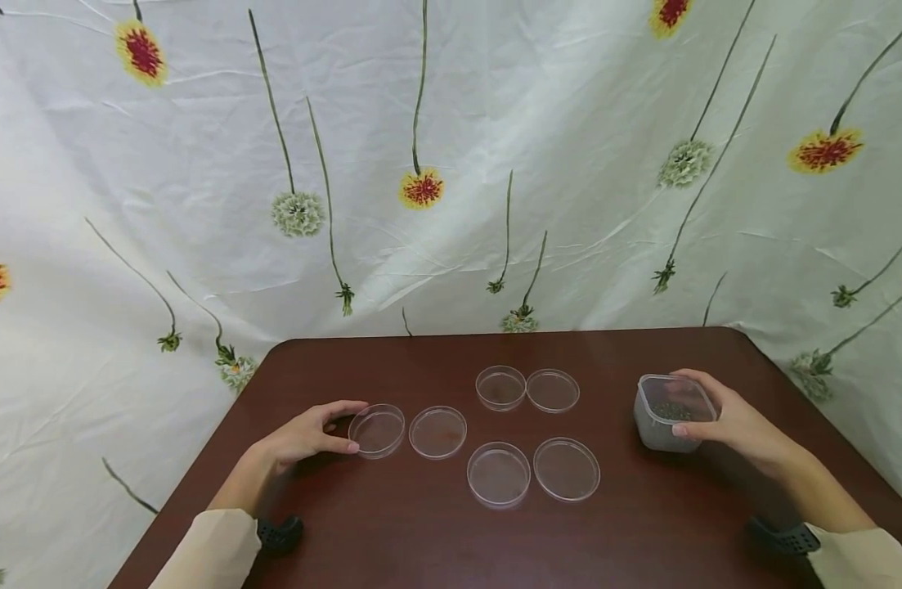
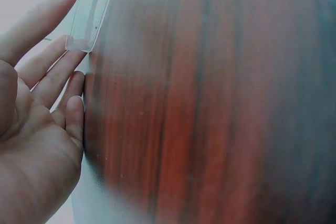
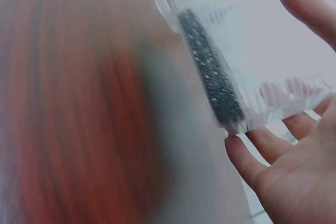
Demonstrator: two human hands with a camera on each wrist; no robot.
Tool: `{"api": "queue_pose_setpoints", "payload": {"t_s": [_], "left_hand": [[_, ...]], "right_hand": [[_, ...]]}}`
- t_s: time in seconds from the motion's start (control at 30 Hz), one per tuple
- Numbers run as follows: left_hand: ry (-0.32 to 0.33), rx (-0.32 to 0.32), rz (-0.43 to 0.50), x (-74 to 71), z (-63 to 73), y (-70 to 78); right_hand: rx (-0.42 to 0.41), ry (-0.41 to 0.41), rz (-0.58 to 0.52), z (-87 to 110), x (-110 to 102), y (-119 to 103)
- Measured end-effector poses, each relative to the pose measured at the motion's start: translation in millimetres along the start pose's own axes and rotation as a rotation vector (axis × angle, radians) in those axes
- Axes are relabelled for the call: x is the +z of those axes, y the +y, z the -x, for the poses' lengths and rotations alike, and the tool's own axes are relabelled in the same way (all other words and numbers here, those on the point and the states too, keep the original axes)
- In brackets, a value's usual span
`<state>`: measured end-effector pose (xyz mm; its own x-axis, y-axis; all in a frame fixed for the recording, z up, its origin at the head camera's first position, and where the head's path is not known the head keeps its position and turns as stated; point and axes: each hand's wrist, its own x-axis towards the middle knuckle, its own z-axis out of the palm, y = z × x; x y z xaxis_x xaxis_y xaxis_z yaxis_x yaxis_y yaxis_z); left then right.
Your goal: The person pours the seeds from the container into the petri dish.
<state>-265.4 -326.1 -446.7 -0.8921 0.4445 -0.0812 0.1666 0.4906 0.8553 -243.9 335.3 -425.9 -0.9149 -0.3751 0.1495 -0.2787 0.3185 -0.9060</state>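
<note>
At the left of the table, my left hand holds the edge of a clear petri dish between thumb and fingers. The left wrist view shows that dish's side wall between the thumb and the fingertips. On the right side, my right hand grips a clear plastic tub, thumb on the near side and fingers on the far one. Small dark seed-like grains lie in a layer over the tub's bottom. Just right of the held dish is another petri dish.
Two petri dishes, one beside another, lie at the back middle of the dark wooden table. Nearer the front are two more, a left one and a right one. A flowered white cloth hangs behind.
</note>
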Motion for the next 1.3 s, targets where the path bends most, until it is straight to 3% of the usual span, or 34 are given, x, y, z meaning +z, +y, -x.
{"api": "queue_pose_setpoints", "payload": {"t_s": [0.3, 0.6, 1.07, 1.3], "left_hand": [[0.016, -0.037, 0.004, 1.1, -2.9, -2.6], [-0.034, -0.009, 0.15, -4.0, -5.2, -5.3], [-0.012, -0.026, 0.135, -2.5, 0.5, -5.7], [-0.024, 0.003, 0.154, -2.1, -0.6, -7.1]], "right_hand": [[-0.016, 0.119, 0.055, -26.6, 17, -18], [0.003, 0.033, 0.091, -54.0, 26, -47], [-0.012, 0.004, 0.064, -99.0, 59, -72], [-0.025, -0.036, 0.068, -122.7, 83, -84]]}}
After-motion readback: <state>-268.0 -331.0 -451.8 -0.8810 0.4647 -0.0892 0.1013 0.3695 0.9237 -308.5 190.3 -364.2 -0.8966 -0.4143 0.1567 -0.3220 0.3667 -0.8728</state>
